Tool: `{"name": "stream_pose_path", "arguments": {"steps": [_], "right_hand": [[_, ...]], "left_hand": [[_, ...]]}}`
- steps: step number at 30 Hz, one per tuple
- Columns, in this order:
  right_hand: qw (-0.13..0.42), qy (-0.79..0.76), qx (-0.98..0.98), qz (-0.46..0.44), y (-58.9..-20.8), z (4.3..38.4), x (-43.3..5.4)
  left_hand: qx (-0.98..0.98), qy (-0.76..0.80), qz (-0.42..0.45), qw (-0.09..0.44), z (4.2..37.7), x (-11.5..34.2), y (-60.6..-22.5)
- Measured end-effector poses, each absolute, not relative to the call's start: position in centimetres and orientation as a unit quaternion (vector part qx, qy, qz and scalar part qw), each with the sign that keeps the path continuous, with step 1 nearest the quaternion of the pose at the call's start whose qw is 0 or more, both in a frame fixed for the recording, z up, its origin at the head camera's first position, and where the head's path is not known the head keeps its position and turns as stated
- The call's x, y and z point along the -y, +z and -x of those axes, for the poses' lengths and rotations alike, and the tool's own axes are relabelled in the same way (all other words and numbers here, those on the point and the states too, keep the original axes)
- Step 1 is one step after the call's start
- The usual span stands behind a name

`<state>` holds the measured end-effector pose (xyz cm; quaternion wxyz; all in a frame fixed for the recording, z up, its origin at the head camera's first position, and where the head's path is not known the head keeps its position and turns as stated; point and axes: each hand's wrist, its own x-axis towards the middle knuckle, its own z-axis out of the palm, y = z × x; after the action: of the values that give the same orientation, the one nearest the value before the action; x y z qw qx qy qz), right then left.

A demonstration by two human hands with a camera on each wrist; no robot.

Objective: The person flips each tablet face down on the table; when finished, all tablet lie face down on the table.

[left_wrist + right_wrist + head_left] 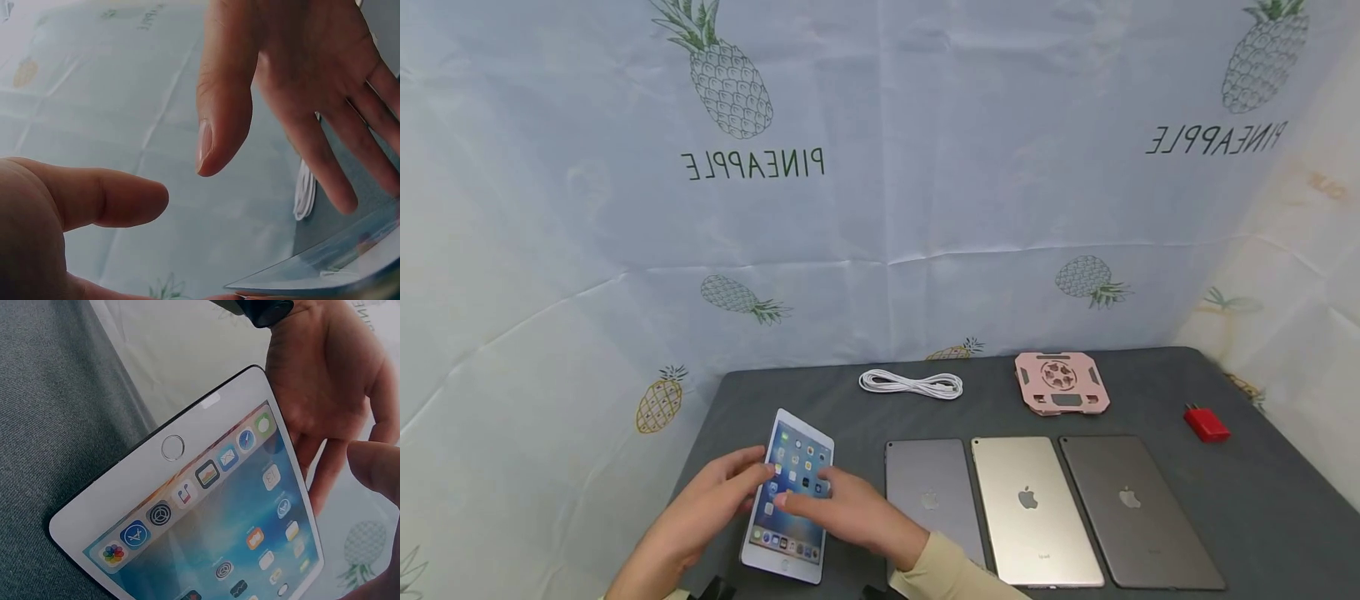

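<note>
A white tablet (793, 497) with its screen lit and app icons showing is at the left of the table, tilted in the head view. My left hand (715, 496) holds it at its left edge, fingers passing behind that edge in the right wrist view. The left thumb (125, 199) stands apart from the glass. Over the screen's right side is my right hand (861, 512), its thumb and a finger extended. In the left wrist view the right hand's fingers (325, 159) look straight and spread. Their contact with the tablet is unclear.
Right of the hands lie a grey tablet (928, 483), a gold tablet (1037, 533) and a dark grey tablet (1150, 537), backs up. Behind them are a coiled white cable (912, 384) and a pink stand (1063, 398). A red charger (1207, 423) lies far right on the dark table (820, 392).
</note>
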<state>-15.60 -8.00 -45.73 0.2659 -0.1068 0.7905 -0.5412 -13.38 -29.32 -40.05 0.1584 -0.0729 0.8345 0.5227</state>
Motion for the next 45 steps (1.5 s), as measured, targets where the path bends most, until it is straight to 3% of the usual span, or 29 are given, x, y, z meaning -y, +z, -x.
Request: {"name": "stream_pose_path", "arguments": {"steps": [18,45], "right_hand": [[0.277,-0.631,-0.718,0.094,-46.2,15.6,8.9],[0.303,-0.637,-0.702,0.093,-46.4,16.1,8.9]], "left_hand": [[-0.842,0.516,0.053,0.148,13.1,28.6,-39.2],[-0.827,0.537,0.042,0.163,13.0,27.6,-38.8]]}}
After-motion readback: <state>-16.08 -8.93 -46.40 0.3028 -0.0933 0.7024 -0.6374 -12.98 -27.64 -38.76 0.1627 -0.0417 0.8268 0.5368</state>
